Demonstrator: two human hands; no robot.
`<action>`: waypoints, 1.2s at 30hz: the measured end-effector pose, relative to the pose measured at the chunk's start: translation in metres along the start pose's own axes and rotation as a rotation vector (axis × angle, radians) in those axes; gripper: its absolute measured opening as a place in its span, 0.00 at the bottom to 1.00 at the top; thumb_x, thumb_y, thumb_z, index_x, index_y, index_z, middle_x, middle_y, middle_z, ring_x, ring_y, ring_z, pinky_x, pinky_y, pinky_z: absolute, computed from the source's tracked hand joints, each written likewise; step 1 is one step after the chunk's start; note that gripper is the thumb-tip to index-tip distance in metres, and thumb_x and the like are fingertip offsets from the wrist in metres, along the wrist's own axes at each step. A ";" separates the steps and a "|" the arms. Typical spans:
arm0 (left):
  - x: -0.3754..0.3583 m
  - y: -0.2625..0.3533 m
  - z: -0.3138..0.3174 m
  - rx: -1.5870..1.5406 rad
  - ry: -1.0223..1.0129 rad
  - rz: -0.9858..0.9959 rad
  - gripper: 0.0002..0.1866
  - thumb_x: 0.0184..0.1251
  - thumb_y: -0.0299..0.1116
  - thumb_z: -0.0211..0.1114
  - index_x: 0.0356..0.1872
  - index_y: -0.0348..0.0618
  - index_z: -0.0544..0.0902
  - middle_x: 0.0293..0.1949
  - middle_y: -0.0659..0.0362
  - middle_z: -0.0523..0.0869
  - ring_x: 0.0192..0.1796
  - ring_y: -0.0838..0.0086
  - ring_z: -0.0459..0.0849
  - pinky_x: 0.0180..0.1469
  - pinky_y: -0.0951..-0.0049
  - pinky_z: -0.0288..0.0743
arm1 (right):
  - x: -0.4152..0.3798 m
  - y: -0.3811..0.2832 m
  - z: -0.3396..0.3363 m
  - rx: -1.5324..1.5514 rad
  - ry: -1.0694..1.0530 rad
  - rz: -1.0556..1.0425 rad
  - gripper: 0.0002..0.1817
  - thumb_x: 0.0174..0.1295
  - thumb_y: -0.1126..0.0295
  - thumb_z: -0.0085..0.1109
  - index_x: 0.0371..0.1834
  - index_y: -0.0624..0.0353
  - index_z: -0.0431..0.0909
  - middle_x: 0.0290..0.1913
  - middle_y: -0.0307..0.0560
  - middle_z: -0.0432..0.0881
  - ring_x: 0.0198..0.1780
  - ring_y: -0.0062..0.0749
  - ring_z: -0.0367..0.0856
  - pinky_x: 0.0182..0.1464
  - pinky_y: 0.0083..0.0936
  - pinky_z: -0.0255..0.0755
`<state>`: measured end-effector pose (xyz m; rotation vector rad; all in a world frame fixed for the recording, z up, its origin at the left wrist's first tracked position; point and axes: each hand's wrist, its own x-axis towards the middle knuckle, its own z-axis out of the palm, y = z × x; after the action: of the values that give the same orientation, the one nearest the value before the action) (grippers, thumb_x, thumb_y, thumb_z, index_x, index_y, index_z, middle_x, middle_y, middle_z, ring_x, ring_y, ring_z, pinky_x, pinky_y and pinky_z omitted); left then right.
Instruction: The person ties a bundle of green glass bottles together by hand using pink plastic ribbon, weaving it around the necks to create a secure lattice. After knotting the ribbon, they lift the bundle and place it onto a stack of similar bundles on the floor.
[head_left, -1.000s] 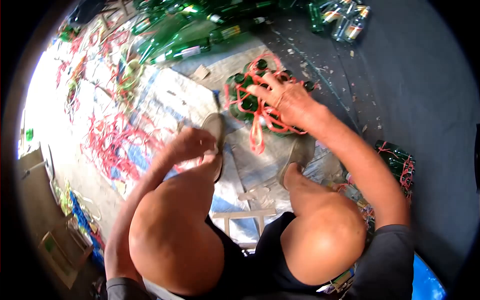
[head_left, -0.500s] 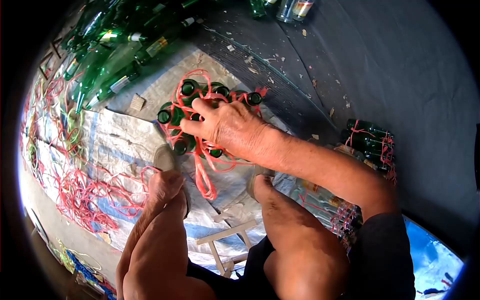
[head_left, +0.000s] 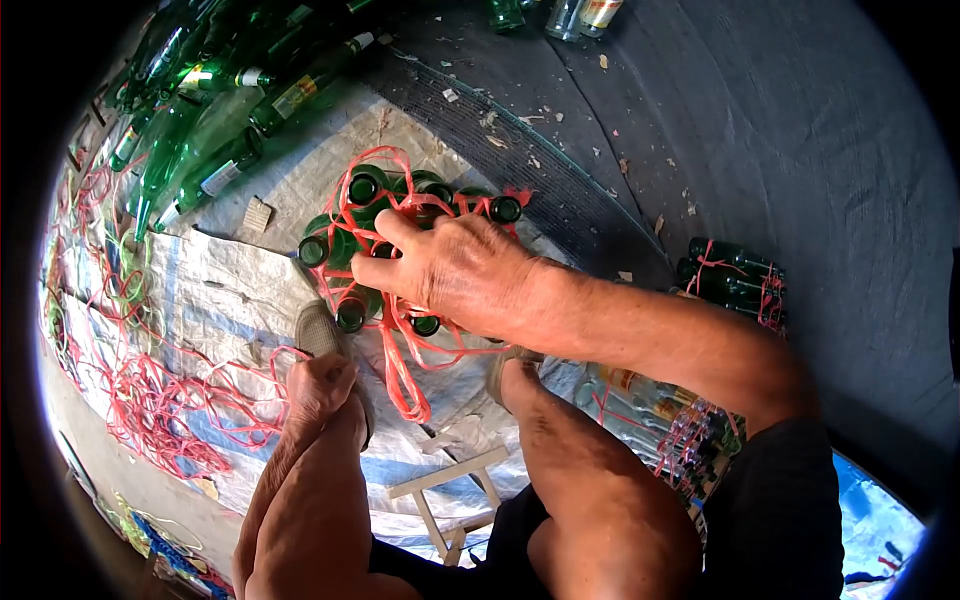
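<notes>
A cluster of upright green glass bottles stands between my feet, with pink-red plastic string looped around and across the necks. My right hand reaches over the cluster from the right, thumb and forefinger on either side of one bottle's neck. Its other fingers are hidden beneath the palm. By my left shoe, my left hand is closed in a fist on a strand of the same string, which trails left to a tangled string heap. A long loop of string hangs from the cluster's near side.
Loose green bottles are piled at upper left. Tied bundles of green bottles and clear bottles lie at right. A small wooden frame sits between my legs on the white-and-blue sheet. Scraps litter the dark ground sheet.
The view has shifted slightly, so the bottle cluster appears a little further left and lower. My right hand remains over the bottles, and my left hand still grips the string.
</notes>
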<state>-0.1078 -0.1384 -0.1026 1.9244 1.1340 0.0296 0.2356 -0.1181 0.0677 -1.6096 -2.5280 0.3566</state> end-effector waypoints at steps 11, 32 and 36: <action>0.000 0.005 -0.001 0.005 -0.005 -0.057 0.10 0.65 0.41 0.77 0.33 0.47 0.94 0.24 0.52 0.90 0.27 0.54 0.91 0.34 0.57 0.83 | -0.016 0.032 -0.023 -0.043 -0.110 -0.010 0.28 0.59 0.75 0.72 0.64 0.42 0.79 0.51 0.50 0.78 0.37 0.50 0.92 0.37 0.46 0.88; 0.003 0.015 0.002 -0.019 0.031 -0.081 0.09 0.65 0.39 0.79 0.31 0.45 0.93 0.24 0.53 0.90 0.27 0.59 0.92 0.32 0.62 0.82 | -0.101 0.134 -0.091 0.074 -0.112 0.363 0.35 0.58 0.82 0.74 0.70 0.45 0.75 0.59 0.53 0.80 0.54 0.65 0.88 0.52 0.54 0.86; 0.005 0.019 0.002 -0.011 0.012 -0.108 0.09 0.66 0.38 0.79 0.31 0.44 0.92 0.23 0.52 0.90 0.25 0.60 0.91 0.31 0.63 0.80 | -0.144 0.178 -0.108 0.033 -0.071 0.478 0.37 0.58 0.85 0.72 0.70 0.45 0.74 0.65 0.53 0.80 0.62 0.67 0.84 0.59 0.54 0.85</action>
<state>-0.0911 -0.1398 -0.0922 1.8527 1.2416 -0.0117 0.4773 -0.1624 0.1283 -2.2124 -2.1392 0.5035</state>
